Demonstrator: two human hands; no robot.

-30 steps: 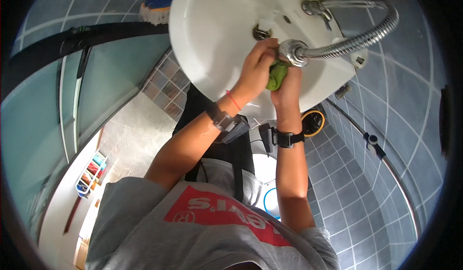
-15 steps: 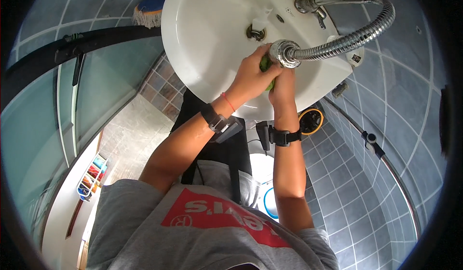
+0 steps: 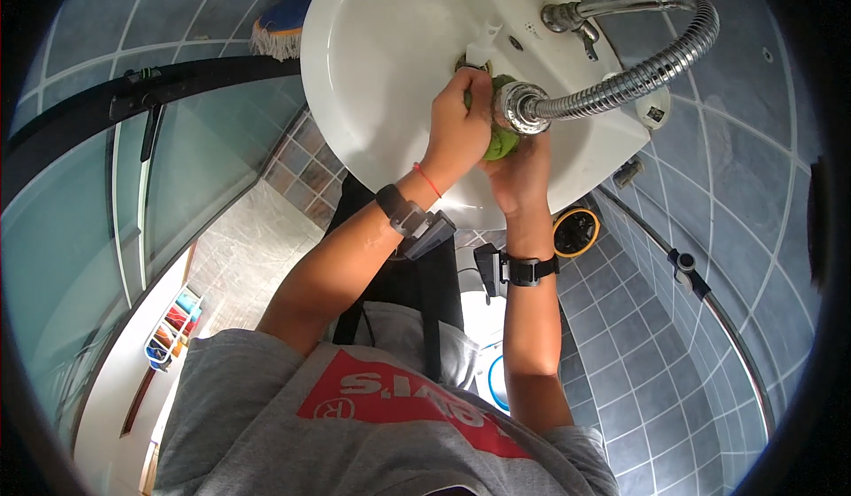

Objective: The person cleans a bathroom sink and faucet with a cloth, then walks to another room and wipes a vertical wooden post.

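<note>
A green cloth [image 3: 503, 145] is bunched up between my two hands over the white washbasin [image 3: 330, 62]. My left hand [image 3: 459, 131] is closed around the cloth's left side, its thumb side upward. My right hand [image 3: 519, 179] is beneath the cloth's right side, palm turned up; the tap hides most of its fingers. The round metal outlet of the tap [image 3: 523, 108] is directly above the cloth and covers part of it. Beyond my left hand, a white plastic piece [image 3: 482, 48] stands by the drain.
A ribbed flexible spout [image 3: 656, 78] arches in from the tap base [image 3: 560, 17] at the basin's back right. A glass shower door [image 3: 204, 141] is on the left, with a fringed blue cloth [image 3: 282, 33] above it. A yellow-rimmed black container [image 3: 576, 232] sits below the basin.
My left hand has turned and drawn its fingers in, slightly left. My right hand has lowered, and its palm now faces up. More of the green cloth shows between them.
</note>
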